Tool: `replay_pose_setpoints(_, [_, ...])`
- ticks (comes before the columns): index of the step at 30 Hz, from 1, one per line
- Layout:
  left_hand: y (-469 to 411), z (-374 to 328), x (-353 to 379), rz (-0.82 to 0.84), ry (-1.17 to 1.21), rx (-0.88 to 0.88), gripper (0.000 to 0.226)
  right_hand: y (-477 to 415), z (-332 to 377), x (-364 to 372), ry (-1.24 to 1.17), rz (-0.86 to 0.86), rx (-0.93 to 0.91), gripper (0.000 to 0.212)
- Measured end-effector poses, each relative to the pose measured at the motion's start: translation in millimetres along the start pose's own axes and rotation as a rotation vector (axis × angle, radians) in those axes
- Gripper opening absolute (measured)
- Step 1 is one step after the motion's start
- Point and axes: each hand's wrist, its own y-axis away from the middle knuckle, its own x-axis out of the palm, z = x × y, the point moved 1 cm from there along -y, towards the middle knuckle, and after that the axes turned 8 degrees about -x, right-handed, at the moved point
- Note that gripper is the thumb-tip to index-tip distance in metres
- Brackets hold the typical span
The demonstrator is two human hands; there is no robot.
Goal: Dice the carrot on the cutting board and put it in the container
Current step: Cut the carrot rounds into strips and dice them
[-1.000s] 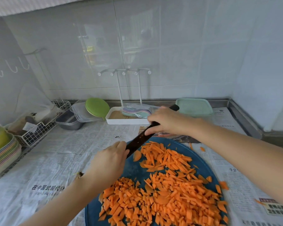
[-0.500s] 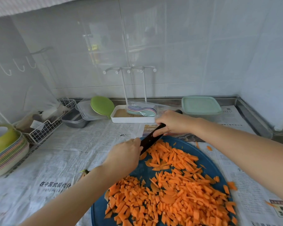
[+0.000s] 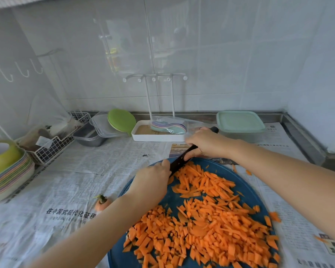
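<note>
Left hand (image 3: 153, 180) slid along knife (image 3: 179, 161) toward right hand (image 3: 206, 145) gripping its handle at board's (image 3: 247, 190) far edge; left grip hidden

Back wall (image 3: 220, 55) is clad in glossy white tiles, with soft daylight reflected in them. A row of white hooks (image 3: 21, 71) is fixed to the left wall. The counter is lined with newspaper (image 3: 75, 180) — a steel edge (image 3: 302, 134) is left bare along the back and right. A white rack (image 3: 157, 138) is set against the back wall. A wire basket (image 3: 54, 146) and stacked plates (image 3: 10, 176) are kept at the left.
</note>
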Motion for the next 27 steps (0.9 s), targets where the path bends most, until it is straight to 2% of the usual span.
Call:
replay_pose_setpoints(4, [7,-1,-12,0.036,0.049,-0.034,0.022,1,5,-8,-0.053,0.010,-0.003,0.054])
replay_pose_setpoints(9, [9,-4,-31,-0.045,0.147,-0.067,0.022,0,7,-39,-0.108,0.027,0.002,0.059])
replay_pose_setpoints(13, [12,-19,-25,0.014,0.162,-0.039,0.022,11,4,-35,-0.152,0.102,0.032,0.044])
replay_pose_setpoints(18, [6,-21,-16,0.041,0.131,-0.028,0.021,12,0,-26,-0.149,0.141,0.037,0.041])
replay_pose_setpoints(24, [13,-29,-7,0.046,0.110,-0.075,0.020,9,-9,-13,0.010,0.096,-0.042,0.048])
replay_pose_setpoints(27, [18,-34,-7,-0.067,0.093,-0.068,0.012,16,-10,-3,0.052,-0.006,-0.055,0.052])
